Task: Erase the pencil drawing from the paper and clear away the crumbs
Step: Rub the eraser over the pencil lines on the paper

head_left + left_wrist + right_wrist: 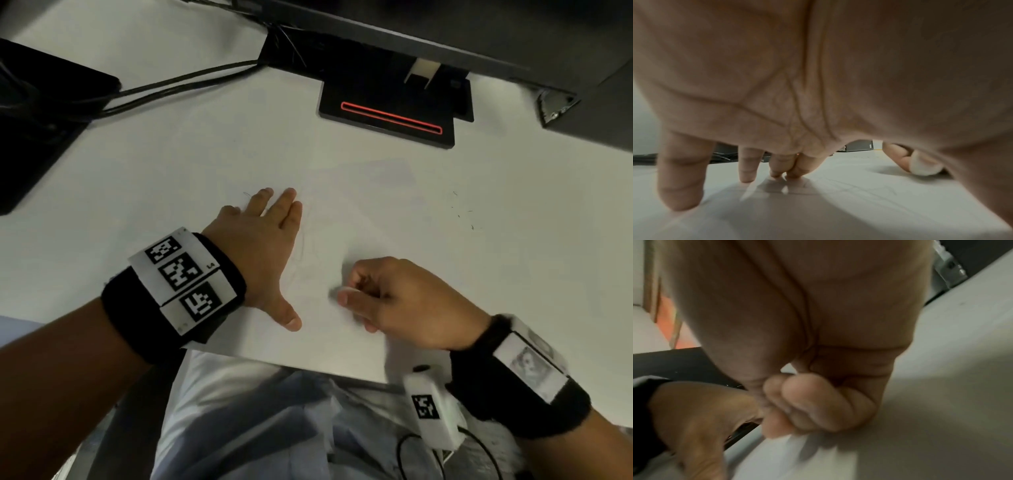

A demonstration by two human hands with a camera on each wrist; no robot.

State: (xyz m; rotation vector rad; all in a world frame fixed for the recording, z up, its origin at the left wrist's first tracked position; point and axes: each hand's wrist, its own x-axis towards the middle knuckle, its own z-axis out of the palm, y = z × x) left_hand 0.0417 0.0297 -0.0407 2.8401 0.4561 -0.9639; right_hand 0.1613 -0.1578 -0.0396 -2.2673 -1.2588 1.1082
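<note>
A white sheet of paper (363,219) lies on the white desk (171,171), with faint pencil lines (859,185) on it. My left hand (263,246) presses flat on the sheet's left part, fingers straight and thumb spread. To its right my right hand (387,298) is curled low over the paper. In the left wrist view it pinches a small white eraser (925,167) against the sheet. The right wrist view shows only its curled fingers (807,402); the eraser is hidden there. Dark crumbs (462,212) dot the desk at the right.
A black monitor stand base (394,116) with a red-lit slot stands behind the paper. Black cables (185,82) run left to a dark object (41,120). A metal bracket (555,106) sits at the back right. The desk's front edge (308,368) is close to both wrists.
</note>
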